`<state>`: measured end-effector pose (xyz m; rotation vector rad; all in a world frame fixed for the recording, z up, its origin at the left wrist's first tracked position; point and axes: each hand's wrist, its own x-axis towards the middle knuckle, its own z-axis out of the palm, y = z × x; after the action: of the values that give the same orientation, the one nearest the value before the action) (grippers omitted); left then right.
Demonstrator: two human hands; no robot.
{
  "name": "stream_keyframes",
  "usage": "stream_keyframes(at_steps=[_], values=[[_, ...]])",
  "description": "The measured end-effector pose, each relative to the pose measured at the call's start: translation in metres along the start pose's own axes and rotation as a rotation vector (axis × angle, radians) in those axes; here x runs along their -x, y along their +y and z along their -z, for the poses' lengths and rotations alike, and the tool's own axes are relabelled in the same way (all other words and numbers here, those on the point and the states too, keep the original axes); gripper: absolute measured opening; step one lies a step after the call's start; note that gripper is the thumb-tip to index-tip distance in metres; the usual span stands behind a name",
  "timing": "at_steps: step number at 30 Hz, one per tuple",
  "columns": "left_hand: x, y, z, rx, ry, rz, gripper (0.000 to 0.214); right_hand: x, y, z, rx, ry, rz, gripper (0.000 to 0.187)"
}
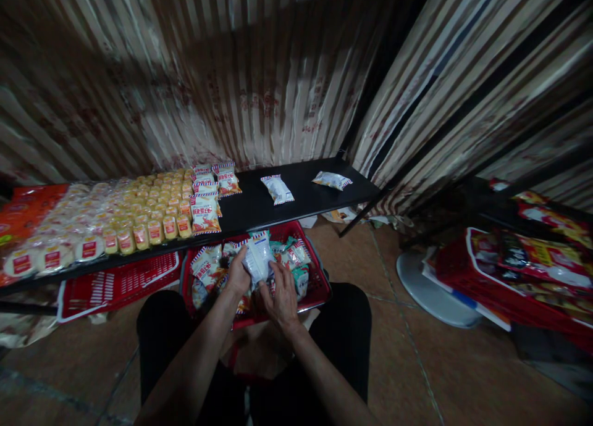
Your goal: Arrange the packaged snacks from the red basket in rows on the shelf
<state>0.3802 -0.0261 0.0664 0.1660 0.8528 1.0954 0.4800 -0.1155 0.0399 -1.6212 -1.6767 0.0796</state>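
Over a red basket [319, 284], my left hand [238, 274] grips a white snack bag [258, 257] by its left side. The bag's back, with small print, faces up. My right hand [281, 295] is at the bag's lower right edge, its fingers bent against it. Below both hands the basket holds several more snack bags, white-and-red ones [206, 267] at the left and green ones [301, 280] at the right. On the black shelf ahead lie two separate white bags, one in the middle [278, 189] and one farther right [332, 180].
The black shelf [252, 213] carries rows of yellow wrapped cakes [152, 219], round white packs [55, 256] and upright snack bags [206, 213]. A second red basket [115, 287] sits under it. At right, another loaded red basket [456, 259] stands near a grey round base [430, 296].
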Motion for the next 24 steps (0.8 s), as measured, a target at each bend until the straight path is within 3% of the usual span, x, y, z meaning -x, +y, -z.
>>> stream_keyframes(at_steps=[8, 16, 20, 24], values=[[-0.002, -0.007, 0.001, -0.021, 0.021, -0.028, 0.03, 0.007, 0.005, -0.01, -0.003, -0.055, -0.05, 0.061], [-0.005, -0.021, 0.007, -0.19, 0.02, -0.073, 0.04, 0.014, 0.012, -0.023, 0.023, -0.069, -0.082, 0.066], [0.001, -0.02, 0.002, -0.267, -0.023, -0.104, 0.033, 0.018, 0.019, -0.031, -0.007, -0.085, -0.093, 0.069], [0.01, -0.02, -0.009, -0.282, 0.019, -0.113, 0.023, 0.022, 0.025, -0.041, -0.036, -0.053, -0.145, 0.074]])
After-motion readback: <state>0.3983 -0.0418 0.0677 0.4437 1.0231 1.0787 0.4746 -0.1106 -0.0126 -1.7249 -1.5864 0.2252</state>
